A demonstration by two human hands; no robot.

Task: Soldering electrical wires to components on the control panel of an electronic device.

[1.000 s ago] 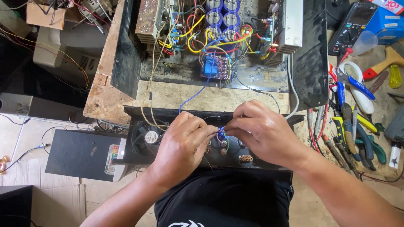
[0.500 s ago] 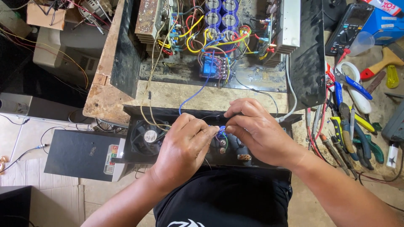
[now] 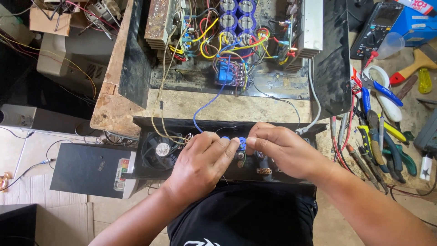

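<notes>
The left hand (image 3: 200, 166) and the right hand (image 3: 284, 152) meet fingertip to fingertip over a small blue part (image 3: 241, 144), both pinched on it from either side; whether the pinch bears on its body or on its leads cannot be told, since the fingers cover most of it. The part sits at the middle of a black panel (image 3: 182, 125) that lies across the near edge of the desk (image 3: 227, 105), just above the person's lap. It looks light, stiff and fragile, with thin legs or solder joints that would bend or snap easily, so it is best taken by its body between thumb and forefinger, with little force. To the left on the panel a round fan (image 3: 159, 150) is set in, and a blue wire (image 3: 205, 105) curves from near the hands away to the far chassis (image 3: 236, 45), where blue capacitors, a blue relay and yellow and red wiring crowd together between finned heat sinks. A grey cable (image 3: 314, 109) runs from the chassis down to the right hand. On the right, well apart from the hands, lie pliers and screwdrivers (image 3: 378, 141), and farther off a black multimeter (image 3: 375, 27). At the near left a black box (image 3: 86, 168) rests below desk level.
</notes>
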